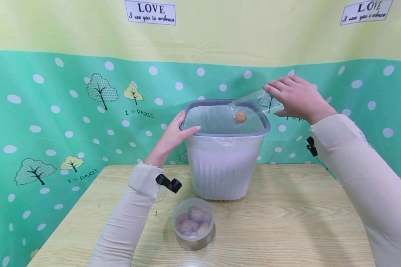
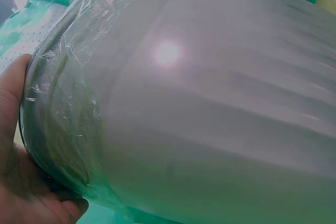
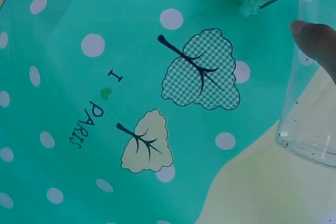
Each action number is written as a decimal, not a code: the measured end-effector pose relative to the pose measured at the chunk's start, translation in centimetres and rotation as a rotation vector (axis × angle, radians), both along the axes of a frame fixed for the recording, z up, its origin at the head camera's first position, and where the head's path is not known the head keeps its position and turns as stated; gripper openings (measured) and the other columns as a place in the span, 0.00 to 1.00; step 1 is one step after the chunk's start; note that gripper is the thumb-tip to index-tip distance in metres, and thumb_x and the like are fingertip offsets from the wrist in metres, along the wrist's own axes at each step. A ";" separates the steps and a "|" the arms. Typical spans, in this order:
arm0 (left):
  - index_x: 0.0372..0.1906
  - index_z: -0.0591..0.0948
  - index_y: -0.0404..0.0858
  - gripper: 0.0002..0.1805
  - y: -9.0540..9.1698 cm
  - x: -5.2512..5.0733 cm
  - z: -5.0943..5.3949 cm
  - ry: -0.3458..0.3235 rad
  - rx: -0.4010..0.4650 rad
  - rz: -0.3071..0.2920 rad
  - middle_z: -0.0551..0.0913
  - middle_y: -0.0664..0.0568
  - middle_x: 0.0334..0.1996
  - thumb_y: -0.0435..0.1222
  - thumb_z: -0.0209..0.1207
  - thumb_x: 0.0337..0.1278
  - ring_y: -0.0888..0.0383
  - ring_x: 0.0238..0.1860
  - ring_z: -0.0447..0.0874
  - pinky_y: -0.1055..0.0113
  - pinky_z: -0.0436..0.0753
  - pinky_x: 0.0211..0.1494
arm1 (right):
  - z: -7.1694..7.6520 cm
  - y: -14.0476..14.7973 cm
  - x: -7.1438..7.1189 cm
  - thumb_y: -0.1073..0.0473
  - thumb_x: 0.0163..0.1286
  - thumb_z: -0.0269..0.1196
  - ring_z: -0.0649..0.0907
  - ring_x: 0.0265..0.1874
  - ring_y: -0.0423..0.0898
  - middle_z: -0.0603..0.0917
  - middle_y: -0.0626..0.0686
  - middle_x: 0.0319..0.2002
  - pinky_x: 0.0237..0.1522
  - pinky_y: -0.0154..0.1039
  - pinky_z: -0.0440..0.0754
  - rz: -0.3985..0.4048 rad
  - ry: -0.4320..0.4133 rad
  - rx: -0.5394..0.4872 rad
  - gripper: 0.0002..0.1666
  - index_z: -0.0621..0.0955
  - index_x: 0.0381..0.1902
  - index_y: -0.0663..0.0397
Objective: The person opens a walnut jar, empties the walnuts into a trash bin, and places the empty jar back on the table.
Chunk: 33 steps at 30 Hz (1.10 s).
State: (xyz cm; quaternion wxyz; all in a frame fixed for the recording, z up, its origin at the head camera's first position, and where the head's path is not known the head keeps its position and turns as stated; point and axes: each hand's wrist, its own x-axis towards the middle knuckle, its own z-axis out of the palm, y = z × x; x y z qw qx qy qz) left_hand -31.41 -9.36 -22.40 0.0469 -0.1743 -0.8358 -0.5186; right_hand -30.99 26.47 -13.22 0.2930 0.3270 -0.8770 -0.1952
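A white trash can with a grey rim and a clear plastic liner stands on the table. My left hand holds its rim at the left corner, thumb over the front edge; the left wrist view shows the liner folded over the rim. Above the can's right side, my right hand grips a clear jar by its base end. The jar is tilted, its mouth down toward the can's inside. One walnut shows at the jar's mouth. Whether it is still within the jar is hard to tell.
In front of the can stands a round clear container holding several walnuts. A clear disc, partly hidden by the left wrist, lies on the wooden table. A green and yellow curtain hangs behind.
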 end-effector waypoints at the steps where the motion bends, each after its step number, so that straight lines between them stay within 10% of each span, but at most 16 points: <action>1: 0.74 0.46 0.38 0.51 0.0 0.0 0.0 0.001 -0.002 0.001 0.41 0.53 0.75 0.51 0.61 0.55 0.56 0.74 0.35 0.57 0.45 0.74 | 0.0 0.0 0.0 0.54 0.42 0.78 0.69 0.59 0.63 0.72 0.65 0.59 0.62 0.59 0.65 -0.001 0.000 -0.007 0.52 0.67 0.64 0.64; 33: 0.74 0.45 0.38 0.51 0.0 0.2 0.0 0.002 -0.003 -0.001 0.40 0.53 0.76 0.52 0.61 0.55 0.57 0.74 0.34 0.57 0.45 0.74 | -0.4 0.2 -0.2 0.52 0.43 0.77 0.70 0.58 0.63 0.73 0.66 0.58 0.61 0.59 0.66 -0.024 -0.029 -0.034 0.51 0.68 0.63 0.65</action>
